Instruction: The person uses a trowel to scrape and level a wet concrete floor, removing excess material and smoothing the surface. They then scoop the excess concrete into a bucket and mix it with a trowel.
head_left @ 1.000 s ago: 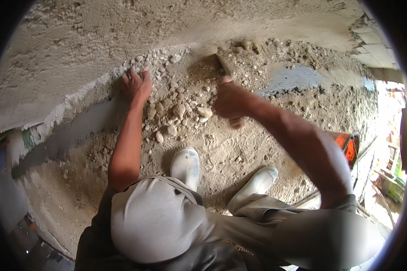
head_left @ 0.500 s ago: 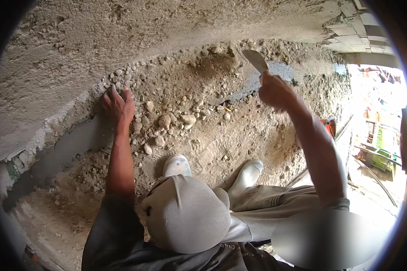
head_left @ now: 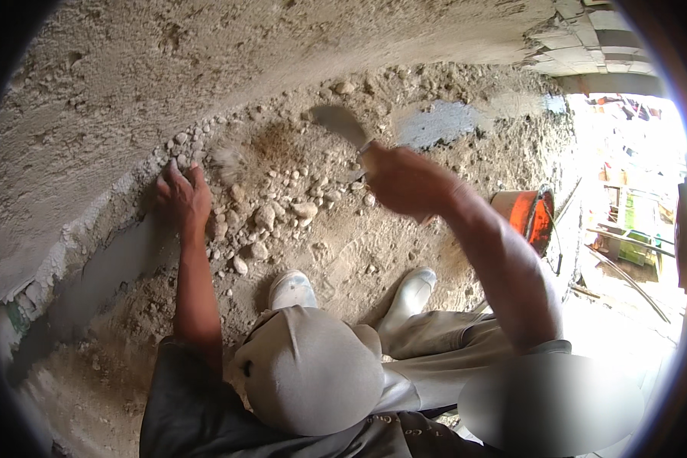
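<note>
Head view showed our right hand clenched round the trowel, which extended over stony ground, probably keeping our knuckles clear; our left hand reached pebbles beside rough concrete, perhaps for balance, though whether its fingers grasped any, we couldn't tell.

The person is wearing a dark grey, short-sleeved cloth shirt, with small pale lettering showing across its front, loose beige-grey fabric trousers creasing along one leg, and off-white, round-toed boots showing faint bluish-grey smudges.
</note>
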`<state>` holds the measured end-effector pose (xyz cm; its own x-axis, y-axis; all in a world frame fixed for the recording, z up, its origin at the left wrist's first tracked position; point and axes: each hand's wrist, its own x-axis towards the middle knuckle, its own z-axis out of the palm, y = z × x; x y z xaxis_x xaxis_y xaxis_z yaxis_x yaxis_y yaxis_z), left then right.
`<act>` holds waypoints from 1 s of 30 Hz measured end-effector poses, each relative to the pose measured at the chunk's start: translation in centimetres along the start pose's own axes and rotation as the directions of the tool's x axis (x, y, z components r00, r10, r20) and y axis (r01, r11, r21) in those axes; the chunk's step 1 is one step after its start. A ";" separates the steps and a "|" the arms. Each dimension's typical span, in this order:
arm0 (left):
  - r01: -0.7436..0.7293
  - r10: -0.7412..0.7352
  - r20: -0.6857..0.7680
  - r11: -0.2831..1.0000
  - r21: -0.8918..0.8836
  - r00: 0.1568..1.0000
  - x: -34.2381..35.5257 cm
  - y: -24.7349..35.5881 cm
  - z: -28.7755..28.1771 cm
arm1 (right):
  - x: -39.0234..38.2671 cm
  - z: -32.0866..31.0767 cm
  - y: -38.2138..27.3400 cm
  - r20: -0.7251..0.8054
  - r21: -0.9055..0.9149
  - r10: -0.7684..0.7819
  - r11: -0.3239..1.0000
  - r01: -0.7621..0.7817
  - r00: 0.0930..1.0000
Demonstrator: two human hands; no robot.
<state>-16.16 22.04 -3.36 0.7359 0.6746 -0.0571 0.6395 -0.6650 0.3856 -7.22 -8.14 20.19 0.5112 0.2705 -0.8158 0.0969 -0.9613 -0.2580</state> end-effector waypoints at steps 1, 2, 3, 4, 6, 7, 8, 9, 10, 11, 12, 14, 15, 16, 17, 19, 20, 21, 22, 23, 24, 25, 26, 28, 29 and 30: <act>-0.026 0.026 0.010 1.000 -0.009 1.000 0.0 0.4 0.0 | -0.5 -1.1 0.6 -0.050 0.017 0.110 0.994 -0.109 0.993; -0.050 0.050 0.014 0.999 -0.019 0.999 0.2 0.6 -0.1 | -0.4 -2.7 1.5 -0.100 0.037 0.214 0.977 -0.211 0.972; -0.081 0.081 0.001 0.995 -0.055 0.997 0.2 1.1 0.4 | 2.0 -3.3 4.9 -0.103 -0.242 0.207 0.944 -0.226 0.973; -0.063 0.063 -0.003 0.997 -0.052 0.998 0.0 0.9 0.9 | 3.6 -3.5 7.3 -0.095 -0.329 0.176 0.923 -0.198 0.980; -0.023 0.022 -0.013 0.997 -0.070 1.000 0.2 1.2 2.6 | 6.9 -2.0 11.1 -0.056 -0.446 -0.020 0.895 -0.007 0.998; -0.019 0.018 -0.019 0.998 -0.059 1.000 0.2 0.9 2.4 | 7.8 -0.2 10.0 -0.064 -0.397 -0.042 0.918 0.013 0.997; -0.010 0.009 -0.030 0.999 -0.032 0.999 0.3 -0.4 1.5 | 6.4 1.1 3.9 -0.069 -0.367 -0.031 0.930 0.004 0.997; -0.011 0.009 -0.033 0.999 -0.031 0.999 0.4 -0.7 0.9 | 4.3 0.9 1.7 -0.186 -0.021 0.081 0.996 -0.086 0.979; 0.001 -0.002 -0.023 0.999 -0.036 1.000 0.5 -0.2 0.7 | 2.7 -0.1 1.4 -0.159 0.000 0.060 0.998 -0.061 0.985; 0.019 -0.019 -0.014 0.999 -0.029 1.000 0.5 -0.1 0.5 | 1.6 -0.8 1.8 -0.124 0.024 0.030 0.999 -0.027 0.992; 0.039 -0.039 -0.006 0.999 -0.021 0.999 0.5 -0.1 0.3 | 0.8 -1.3 2.0 -0.087 0.047 -0.003 0.999 0.007 0.996; 0.024 -0.025 0.029 0.999 0.029 0.999 0.1 0.8 0.0 | 0.2 -1.3 2.0 -0.198 0.083 0.148 0.987 -0.134 0.969; 0.018 -0.021 0.046 0.998 0.055 0.999 -0.1 1.3 0.0 | 0.4 -0.9 2.5 -0.200 0.074 0.183 0.982 -0.172 0.962; 0.012 -0.014 0.026 0.999 0.042 1.000 0.1 1.8 0.1 | 0.6 -0.7 3.1 -0.214 0.068 0.217 0.976 -0.207 0.952; 0.014 -0.015 0.007 0.999 0.047 1.000 0.1 1.5 0.3 | 1.4 0.7 2.0 -0.179 -0.109 0.151 0.979 -0.172 0.972; 0.042 -0.044 0.020 0.997 0.069 0.999 0.0 1.4 0.0 | 3.2 4.1 -0.1 -0.199 -0.401 -0.050 0.915 -0.035 0.979; 0.042 -0.043 0.014 0.997 0.069 0.999 -0.2 1.2 -0.1 | 3.3 4.9 -2.2 -0.104 -0.424 -0.140 0.902 0.083 0.985; 0.037 -0.038 0.005 0.997 0.064 0.999 -0.2 1.1 -0.3 | 3.3 6.2 -3.7 -0.120 -0.382 -0.243 0.906 0.181 0.963; 0.029 -0.029 0.001 0.998 0.052 1.000 -0.2 1.2 -0.3 | 2.9 6.4 -5.6 -0.076 -0.364 -0.294 0.898 0.248 0.953; 0.030 -0.030 0.003 0.998 0.054 1.000 -0.1 1.3 -0.1 | 3.1 7.2 -6.5 -0.174 -0.286 -0.309 0.925 0.252 0.935; 0.034 -0.034 0.002 0.998 0.049 0.999 0.0 1.4 0.0 | 3.3 7.5 -7.2 -0.192 -0.092 -0.247 0.968 0.233 0.950; 0.040 -0.040 0.000 0.998 0.048 0.999 0.0 1.4 0.1 | 3.5 8.0 -8.0 -0.192 -0.117 -0.292 0.955 0.273 0.937; 0.046 -0.046 -0.002 0.998 0.047 0.999 0.1 1.3 0.2 | 3.7 8.5 -8.9 -0.192 -0.142 -0.336 0.939 0.313 0.922; 0.009 -0.010 -0.043 1.000 -0.024 0.999 1.3 -1.2 2.4 | 3.5 9.6 -10.1 -0.215 -0.120 -0.371 0.928 0.353 0.903; -0.016 0.012 -0.060 0.998 -0.068 0.998 1.6 -1.1 2.5 | 3.2 10.0 -9.9 -0.244 -0.077 -0.338 0.941 0.329 0.909; 0.020 -0.029 -0.051 0.986 -0.163 0.998 1.6 -1.3 2.5 | 2.9 10.3 -9.6 -0.272 -0.034 -0.304 0.951 0.307 0.913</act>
<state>-15.21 23.16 -6.25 0.7049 0.7090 -0.0211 0.6093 -0.5901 0.5297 -15.44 2.44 14.93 0.6693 0.5247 -0.5260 0.2775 -0.8333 -0.4781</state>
